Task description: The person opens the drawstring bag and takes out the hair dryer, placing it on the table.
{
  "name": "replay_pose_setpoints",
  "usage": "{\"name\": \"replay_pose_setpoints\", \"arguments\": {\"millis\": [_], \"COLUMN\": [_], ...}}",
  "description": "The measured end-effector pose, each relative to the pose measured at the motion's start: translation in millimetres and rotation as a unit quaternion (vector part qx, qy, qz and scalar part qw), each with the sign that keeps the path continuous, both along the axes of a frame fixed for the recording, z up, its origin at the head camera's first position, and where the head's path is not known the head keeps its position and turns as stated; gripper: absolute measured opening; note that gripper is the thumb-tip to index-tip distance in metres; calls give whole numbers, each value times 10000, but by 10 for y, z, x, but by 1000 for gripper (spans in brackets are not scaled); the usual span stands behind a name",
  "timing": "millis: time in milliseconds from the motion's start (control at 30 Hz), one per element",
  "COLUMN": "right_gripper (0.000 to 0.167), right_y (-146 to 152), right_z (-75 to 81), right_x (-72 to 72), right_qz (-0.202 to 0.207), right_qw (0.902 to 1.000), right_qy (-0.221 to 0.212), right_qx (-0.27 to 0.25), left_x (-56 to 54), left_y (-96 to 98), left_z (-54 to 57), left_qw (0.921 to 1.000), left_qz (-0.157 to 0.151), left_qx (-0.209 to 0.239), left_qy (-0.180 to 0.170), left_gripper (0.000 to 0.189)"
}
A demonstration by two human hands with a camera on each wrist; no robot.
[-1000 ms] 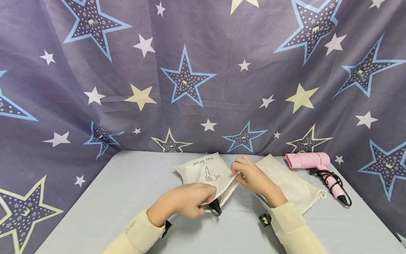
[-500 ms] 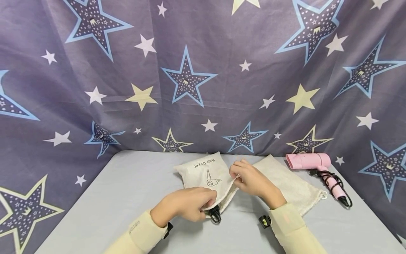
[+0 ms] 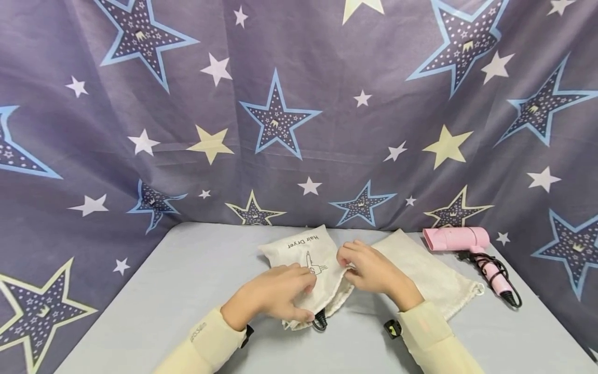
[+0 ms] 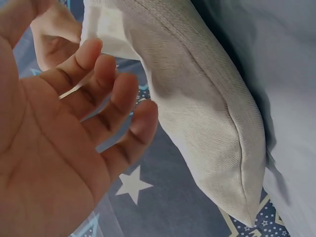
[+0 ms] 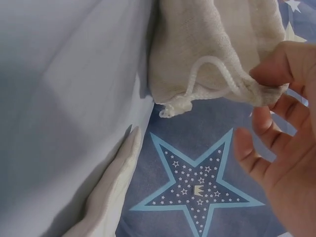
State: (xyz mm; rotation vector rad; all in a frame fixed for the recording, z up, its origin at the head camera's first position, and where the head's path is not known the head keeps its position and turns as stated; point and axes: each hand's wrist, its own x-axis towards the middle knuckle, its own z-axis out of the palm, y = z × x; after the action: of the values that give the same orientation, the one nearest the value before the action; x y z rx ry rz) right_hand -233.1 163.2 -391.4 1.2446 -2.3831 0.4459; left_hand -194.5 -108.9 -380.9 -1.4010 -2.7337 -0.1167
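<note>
A cream drawstring bag (image 3: 287, 254) printed "Hair Dryer" lies bulging mid-table, its mouth towards me. Out of that mouth pokes a black cord end (image 3: 320, 320); whatever else is inside stays hidden. My left hand (image 3: 279, 292) is over the bag's near left side, fingers loosely bent. The left wrist view has its palm facing the bag cloth (image 4: 207, 113), with nothing gripped. At the mouth's right corner, my right hand (image 3: 371, 267) pinches the hem between thumb and finger. A white drawstring (image 5: 212, 61) loops out beside that pinch in the right wrist view.
Right of the printed bag lies a second cream bag (image 3: 420, 265), flat. Beyond it, at the table's right edge, is a pink hair dryer (image 3: 455, 239) with its black cord wound round the handle. A star-patterned curtain (image 3: 327, 130) hangs behind the grey-covered table (image 3: 187, 275).
My left hand has let go of the bag's mouth and its fingers have loosened upward. The mouth's near edge has dropped towards me. My right hand keeps its pinch, slightly lower.
</note>
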Motion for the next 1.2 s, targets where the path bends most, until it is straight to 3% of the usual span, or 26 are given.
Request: {"name": "replay_pose_setpoints", "arguments": {"millis": [167, 333, 500, 667, 900, 1100, 1200], "right_gripper": [29, 31, 30, 26, 15, 4, 13], "right_y": [18, 57, 88, 88, 30, -63, -119], "right_z": [-6, 1, 34, 13, -34, -73, -101], "right_x": [38, 97, 215, 346, 503, 655, 712], "right_qz": [4, -105, -172, 51, 508, 714, 731], "right_qw": [9997, 9985, 9970, 9949, 9893, 9812, 9791], "right_qy": [98, 146, 83, 228, 419, 69, -223], "right_qx": [244, 517, 748, 979, 1299, 1790, 1886], "left_x": [-73, -169, -277, -412, -619, -791, -867], "left_y": [-29, -105, -211, -302, -441, -531, -585], "left_z": [-44, -74, -86, -115, -162, -169, -169], "left_qw": [9993, 9986, 9959, 9923, 9914, 9917, 9926], "left_qz": [201, 337, 505, 742, 875, 891, 797], "left_qx": [-145, 0, 129, 142, 343, 574, 762], "left_qy": [269, 413, 738, 982, 915, 726, 518], "left_gripper": [44, 44, 43, 41, 37, 35, 39]}}
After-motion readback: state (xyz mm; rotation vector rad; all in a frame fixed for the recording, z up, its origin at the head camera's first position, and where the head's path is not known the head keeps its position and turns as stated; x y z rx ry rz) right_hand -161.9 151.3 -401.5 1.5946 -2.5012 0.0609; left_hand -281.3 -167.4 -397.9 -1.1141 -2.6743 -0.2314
